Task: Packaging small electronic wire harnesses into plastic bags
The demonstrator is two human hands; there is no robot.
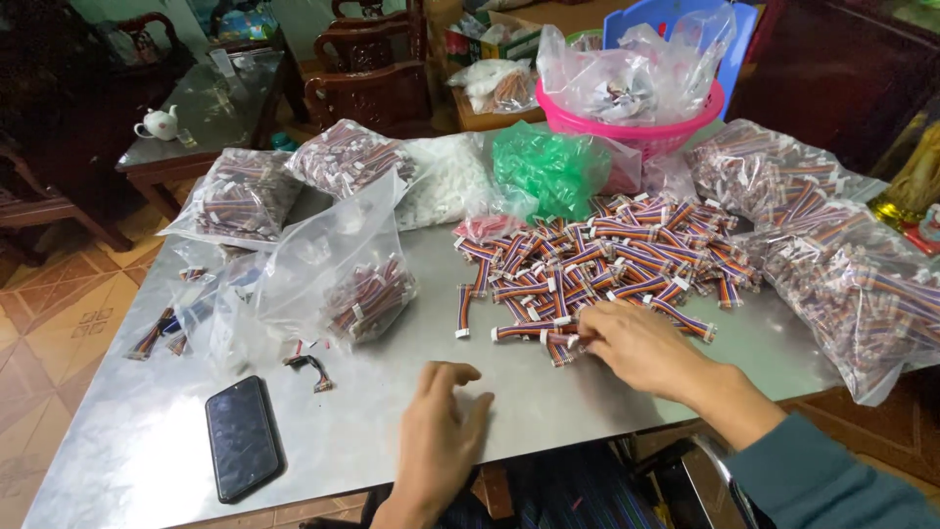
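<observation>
— Two hands were over the counter in the head view, weren't they?

— Yes. The right hand had reached to the near edge of the cable pile, fingers curled down onto a short striped cable at the pile's front. Whether it had truly pinched that cable I could not tell; the fingertips were hidden among the wires.

— And the left hand?

— Resting on bare metal, loosely open, fingers half bent, holding nothing.

— Which way did the cable lie?

— Just left of the right fingertips, its long axis running left to right across the counter, white plugs at each end. The right hand was touching it or nearly so; the left hand was below it and well apart. So the right was the nearer one.

— Containers?

— An open clear bag stood left of the pile, with a bunch of the same cables in its bottom. Sealed bags of cables lay behind it, and more at the right. A green bag and a bag of white parts sat behind the pile. A pink basket at the back held crumpled clear bags.

— Anything else?

— A dark phone lay face up near the left front edge.
</observation>
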